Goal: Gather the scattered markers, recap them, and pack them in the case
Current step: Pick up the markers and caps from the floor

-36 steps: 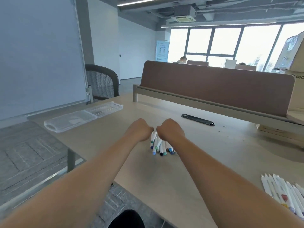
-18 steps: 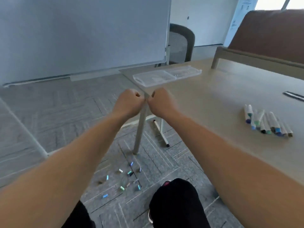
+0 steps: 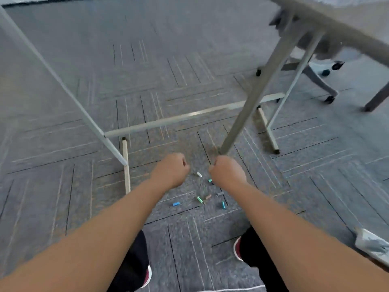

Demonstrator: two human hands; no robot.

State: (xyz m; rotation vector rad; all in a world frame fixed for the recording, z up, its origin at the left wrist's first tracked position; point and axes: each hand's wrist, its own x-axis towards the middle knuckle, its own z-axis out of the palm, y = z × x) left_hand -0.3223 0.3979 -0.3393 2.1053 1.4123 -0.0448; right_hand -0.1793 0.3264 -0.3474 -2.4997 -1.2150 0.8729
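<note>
Looking down from my head, the marker caps are short, stubby tubes lying loose on the grey carpet, just on my side of the foot of the desk leg. I count seven:

- One white cap is nearest the leg.
- One teal cap is half tucked behind my right wrist.
- The green cap, a brown cap and a grey cap make a small cluster farther from the leg.
- One blue cap lies out to the left of that cluster.
- A second teal cap lies to its right.

A dark speck beside the first teal cap is too blurred to name.

My left hand is a closed fist held above the carpet, left of the leg's foot. My right hand is also a closed fist, directly below the foot and overlapping it in view. Both palms face away and nothing shows in either.

The desk is cut off at the top right corner. A whiteboard stand crosses the floor left of the leg, and a chair base sits right of it. I see only the toes of my two red shoes. Some printed paper is clipped by the right edge.
</note>
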